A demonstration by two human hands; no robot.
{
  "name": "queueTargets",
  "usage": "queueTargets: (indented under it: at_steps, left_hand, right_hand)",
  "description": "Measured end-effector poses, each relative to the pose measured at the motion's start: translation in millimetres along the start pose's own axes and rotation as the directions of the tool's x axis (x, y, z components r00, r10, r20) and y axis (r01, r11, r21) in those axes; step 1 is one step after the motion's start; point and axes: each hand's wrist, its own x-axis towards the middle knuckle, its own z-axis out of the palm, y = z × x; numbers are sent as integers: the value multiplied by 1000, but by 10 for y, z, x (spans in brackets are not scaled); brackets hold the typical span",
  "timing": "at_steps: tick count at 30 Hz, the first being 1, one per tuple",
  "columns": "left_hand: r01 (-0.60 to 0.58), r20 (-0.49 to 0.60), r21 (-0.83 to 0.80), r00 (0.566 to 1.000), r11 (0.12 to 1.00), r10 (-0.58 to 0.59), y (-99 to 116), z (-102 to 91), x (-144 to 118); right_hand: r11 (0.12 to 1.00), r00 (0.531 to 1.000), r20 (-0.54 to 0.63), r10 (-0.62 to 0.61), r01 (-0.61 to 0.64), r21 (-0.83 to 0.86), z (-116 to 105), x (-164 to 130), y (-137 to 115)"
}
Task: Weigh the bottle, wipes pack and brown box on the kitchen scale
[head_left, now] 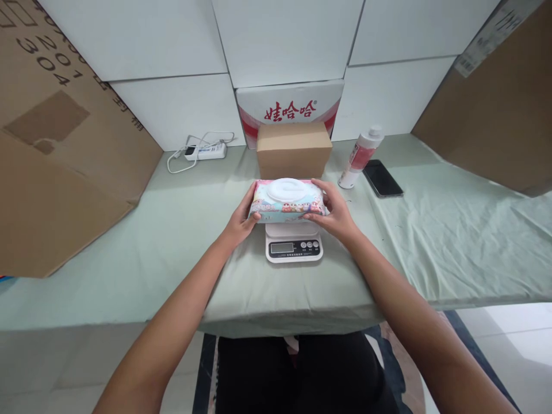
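Note:
Between my two hands is a pack of wet wipes [276, 208], light blue and pink with a white oval lid on top. My left hand [242, 217] grips its left end, the thumb on the front side. At the right end, my right hand [334, 213] holds it with thumb in front and fingers behind. Directly under the pack stands a white kitchen scale [294, 247], its platform mostly hidden. The scale's display and round buttons face me; no reading can be made out. Whether the pack rests on the platform or hovers just over it, I cannot tell.
Behind the pack stands a brown cardboard box [294, 150], with a white and red carton [288, 106] at the wall. A white bottle [361, 156] and a black phone [382, 178] are to the right. A power strip [206, 152] lies left. Large cardboard sheets [64, 172] flank the cloth-covered table [181, 264].

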Motion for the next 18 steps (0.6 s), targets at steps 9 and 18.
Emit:
queueTargets:
  at_steps: [9,18]
  left_hand:
    - [-50,-20,-71,999,996,49,-65,91,38]
    - [-25,-158,-263,987,964,-18,-131,-125,85]
  right_hand:
    - [998,999,-44,-32,34,44,-8,29,114]
    - [984,911,-408,62,14,180,-112,20,100]
